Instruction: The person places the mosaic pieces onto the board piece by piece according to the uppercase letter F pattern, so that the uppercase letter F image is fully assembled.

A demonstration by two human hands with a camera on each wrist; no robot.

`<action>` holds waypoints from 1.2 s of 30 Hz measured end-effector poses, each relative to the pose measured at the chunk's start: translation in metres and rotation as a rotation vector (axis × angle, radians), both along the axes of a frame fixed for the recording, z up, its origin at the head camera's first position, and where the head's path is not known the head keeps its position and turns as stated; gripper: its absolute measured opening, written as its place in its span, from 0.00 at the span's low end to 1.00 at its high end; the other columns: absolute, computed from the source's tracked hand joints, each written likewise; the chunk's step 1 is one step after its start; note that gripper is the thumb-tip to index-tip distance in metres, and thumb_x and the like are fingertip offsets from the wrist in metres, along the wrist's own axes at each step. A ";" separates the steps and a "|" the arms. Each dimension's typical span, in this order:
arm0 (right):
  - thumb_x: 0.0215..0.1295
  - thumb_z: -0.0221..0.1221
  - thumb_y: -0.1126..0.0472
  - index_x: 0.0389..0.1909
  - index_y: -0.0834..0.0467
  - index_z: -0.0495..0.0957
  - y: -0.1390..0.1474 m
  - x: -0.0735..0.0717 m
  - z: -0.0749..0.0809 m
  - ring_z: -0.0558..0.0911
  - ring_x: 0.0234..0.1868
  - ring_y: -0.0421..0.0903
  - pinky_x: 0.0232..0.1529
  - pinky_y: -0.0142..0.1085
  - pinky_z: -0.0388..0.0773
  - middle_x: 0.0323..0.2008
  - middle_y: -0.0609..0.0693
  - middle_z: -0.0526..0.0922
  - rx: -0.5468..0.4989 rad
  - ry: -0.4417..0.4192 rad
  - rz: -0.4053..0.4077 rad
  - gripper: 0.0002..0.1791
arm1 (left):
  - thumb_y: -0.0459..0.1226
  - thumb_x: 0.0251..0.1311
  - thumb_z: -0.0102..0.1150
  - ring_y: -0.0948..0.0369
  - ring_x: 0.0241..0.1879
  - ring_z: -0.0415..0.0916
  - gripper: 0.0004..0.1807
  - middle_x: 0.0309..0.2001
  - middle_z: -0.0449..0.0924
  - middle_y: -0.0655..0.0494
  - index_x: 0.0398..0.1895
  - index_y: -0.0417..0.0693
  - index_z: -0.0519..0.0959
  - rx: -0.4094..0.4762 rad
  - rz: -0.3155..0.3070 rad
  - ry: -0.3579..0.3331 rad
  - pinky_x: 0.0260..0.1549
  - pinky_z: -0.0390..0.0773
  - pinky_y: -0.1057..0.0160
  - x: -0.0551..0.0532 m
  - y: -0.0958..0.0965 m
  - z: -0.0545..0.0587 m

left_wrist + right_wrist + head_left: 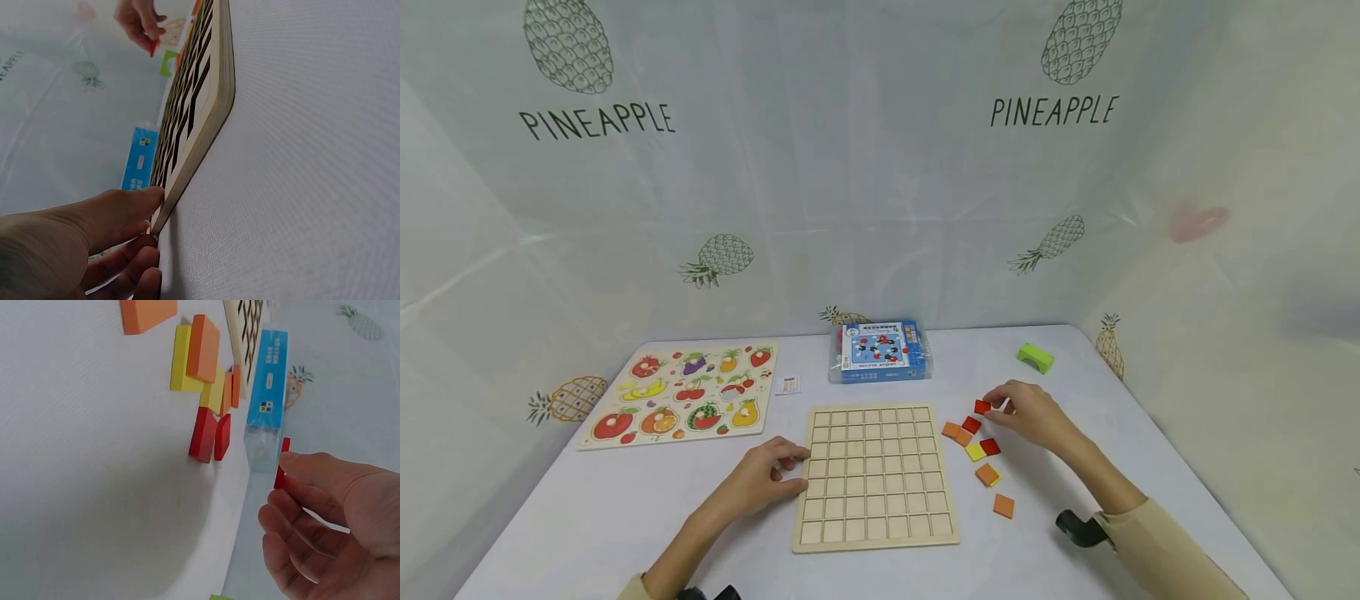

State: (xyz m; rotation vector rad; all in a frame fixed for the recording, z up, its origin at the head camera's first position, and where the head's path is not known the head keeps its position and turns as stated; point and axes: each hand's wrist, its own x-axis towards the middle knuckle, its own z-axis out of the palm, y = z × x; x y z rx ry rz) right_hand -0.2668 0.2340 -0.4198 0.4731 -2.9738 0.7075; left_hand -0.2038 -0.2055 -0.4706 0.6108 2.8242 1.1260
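A wooden grid board [876,479] with rows of square recesses lies flat on the white table. My left hand [767,475] is at its left edge, thumb and fingertips touching the rim at spaced points; the left wrist view shows the thumb [147,199] against the edge. Above the table right of the board, my right hand [1032,412] pinches a red square tile [282,464] between thumb and forefinger. Below it lie two more red tiles [990,447], several orange tiles [1003,506] and yellow tiles [975,452], some overlapping.
A fruit puzzle board [681,392] lies at the back left, with a small printed card [787,385] beside it. Behind the grid stands a blue boxed set [883,354]. A green arch block [1036,358] sits at the back right. Pineapple-print curtains surround the table.
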 end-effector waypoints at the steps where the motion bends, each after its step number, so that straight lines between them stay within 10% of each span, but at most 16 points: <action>1: 0.58 0.68 0.60 0.45 0.60 0.84 -0.002 0.000 0.000 0.76 0.32 0.42 0.31 0.28 0.75 0.37 0.51 0.84 -0.002 0.002 0.006 0.14 | 0.40 0.52 0.72 0.62 0.39 0.73 0.22 0.44 0.80 0.56 0.51 0.44 0.82 0.002 0.001 -0.001 0.34 0.75 0.70 0.000 0.000 0.000; 36: 0.59 0.68 0.58 0.46 0.57 0.84 -0.057 -0.010 -0.003 0.76 0.31 0.41 0.27 0.28 0.77 0.37 0.48 0.82 -0.047 -0.115 0.027 0.15 | 0.40 0.51 0.73 0.63 0.39 0.72 0.23 0.44 0.79 0.57 0.52 0.45 0.82 -0.011 0.025 -0.022 0.34 0.75 0.71 0.000 0.002 0.001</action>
